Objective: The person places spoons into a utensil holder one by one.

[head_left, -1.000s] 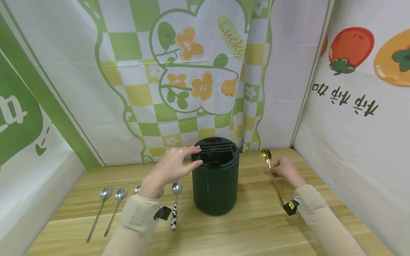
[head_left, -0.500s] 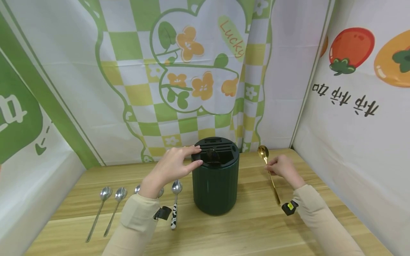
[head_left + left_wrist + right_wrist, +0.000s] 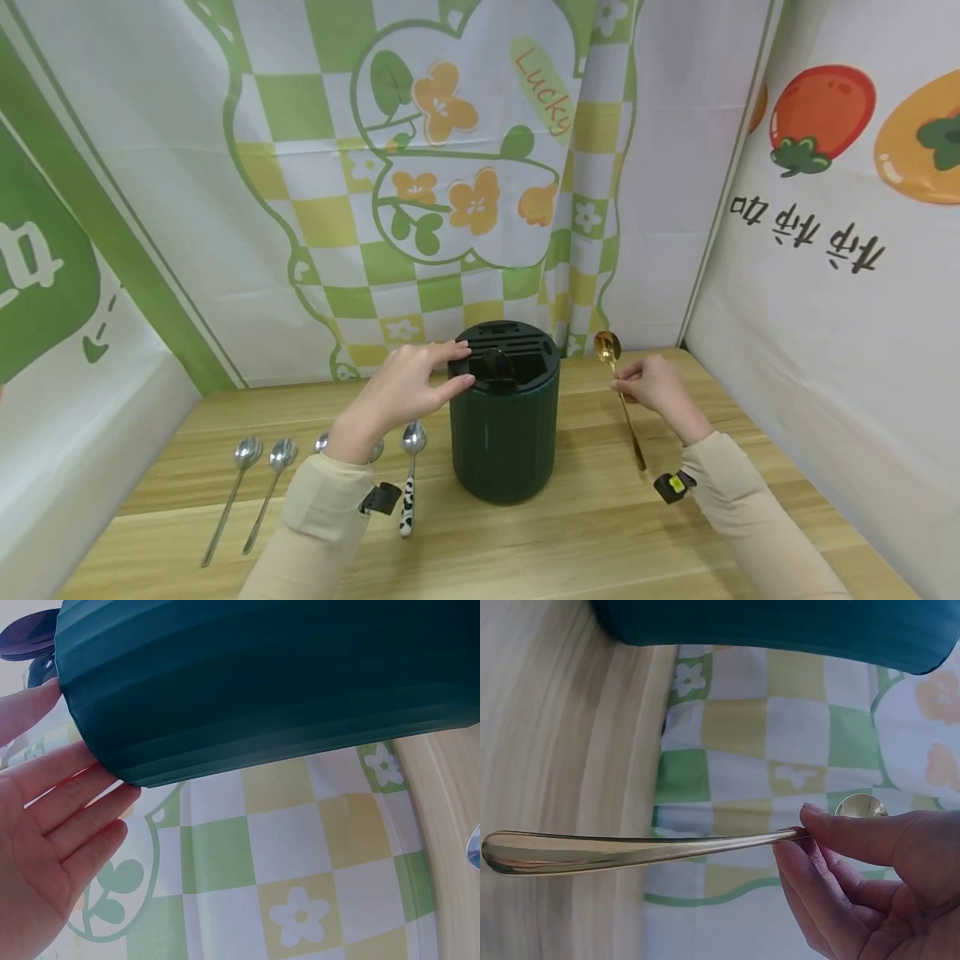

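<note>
A dark green ribbed utensil holder (image 3: 504,446) with a black slotted top stands upright mid-table. My left hand (image 3: 408,383) rests its fairly straight fingers and thumb against the holder's upper left edge. Inside the large opening, a dark spoon (image 3: 497,364) shows its bowl; the left wrist view has this spoon (image 3: 30,634) sticking out past the rim. To the right of the holder, my right hand (image 3: 663,392) pinches a long gold spoon (image 3: 628,425) by its shaft between thumb and fingers. Its bowl points up and away, and the handle (image 3: 592,852) slants down, seemingly just off the table.
Left of the holder lie several silver spoons, among them a plain spoon (image 3: 232,500), another spoon (image 3: 270,496) and a cow-patterned spoon (image 3: 408,492). My left forearm partly covers the ones between. A checked curtain (image 3: 435,292) hangs behind the wooden table (image 3: 525,558).
My right hand has moved a little left toward the holder, lifting the gold spoon along with it. The left hand and the holder have stayed in place.
</note>
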Available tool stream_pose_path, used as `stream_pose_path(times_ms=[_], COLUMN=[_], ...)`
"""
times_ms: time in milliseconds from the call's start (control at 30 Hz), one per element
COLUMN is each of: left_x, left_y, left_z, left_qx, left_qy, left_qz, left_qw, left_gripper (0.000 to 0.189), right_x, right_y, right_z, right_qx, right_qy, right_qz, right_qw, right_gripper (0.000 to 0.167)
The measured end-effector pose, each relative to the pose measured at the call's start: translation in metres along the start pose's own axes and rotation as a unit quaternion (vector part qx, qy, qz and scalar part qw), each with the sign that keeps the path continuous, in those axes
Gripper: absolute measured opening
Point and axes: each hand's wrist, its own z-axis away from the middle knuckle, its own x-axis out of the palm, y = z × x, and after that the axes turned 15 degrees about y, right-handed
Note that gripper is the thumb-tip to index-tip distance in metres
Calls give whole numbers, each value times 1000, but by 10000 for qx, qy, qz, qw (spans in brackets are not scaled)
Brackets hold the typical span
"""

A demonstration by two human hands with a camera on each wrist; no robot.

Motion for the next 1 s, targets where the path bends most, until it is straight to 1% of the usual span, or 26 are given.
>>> stream_pose_path(times_ms=[167, 367, 533, 767, 1000], left_x=[0, 0, 0, 0, 0], left_y=[0, 0, 0, 0, 0], left_z=[0, 0, -1, -1, -1], left_qx=[4, 35, 48, 42, 61], left_qy=[-3, 20, 22, 22, 47], left_qz=[-11, -30, -43, -47, -54], left_qw=[10000, 10000, 10000, 10000, 10000], left_gripper=[49, 49, 49, 49, 48], right_x=[-1, -5, -9, -13, -16], right_y=[-6, -13, -21, -31, -39], right_z=[2, 4, 7, 9, 12], right_qx=[-34, -178, -170, -191, -389], right_qy=[32, 105, 110, 150, 264], right_qz=[-177, -174, -146, -316, -277], right_qw=[9998, 9996, 9997, 9992, 9985], right_gripper=[21, 21, 22, 24, 22])
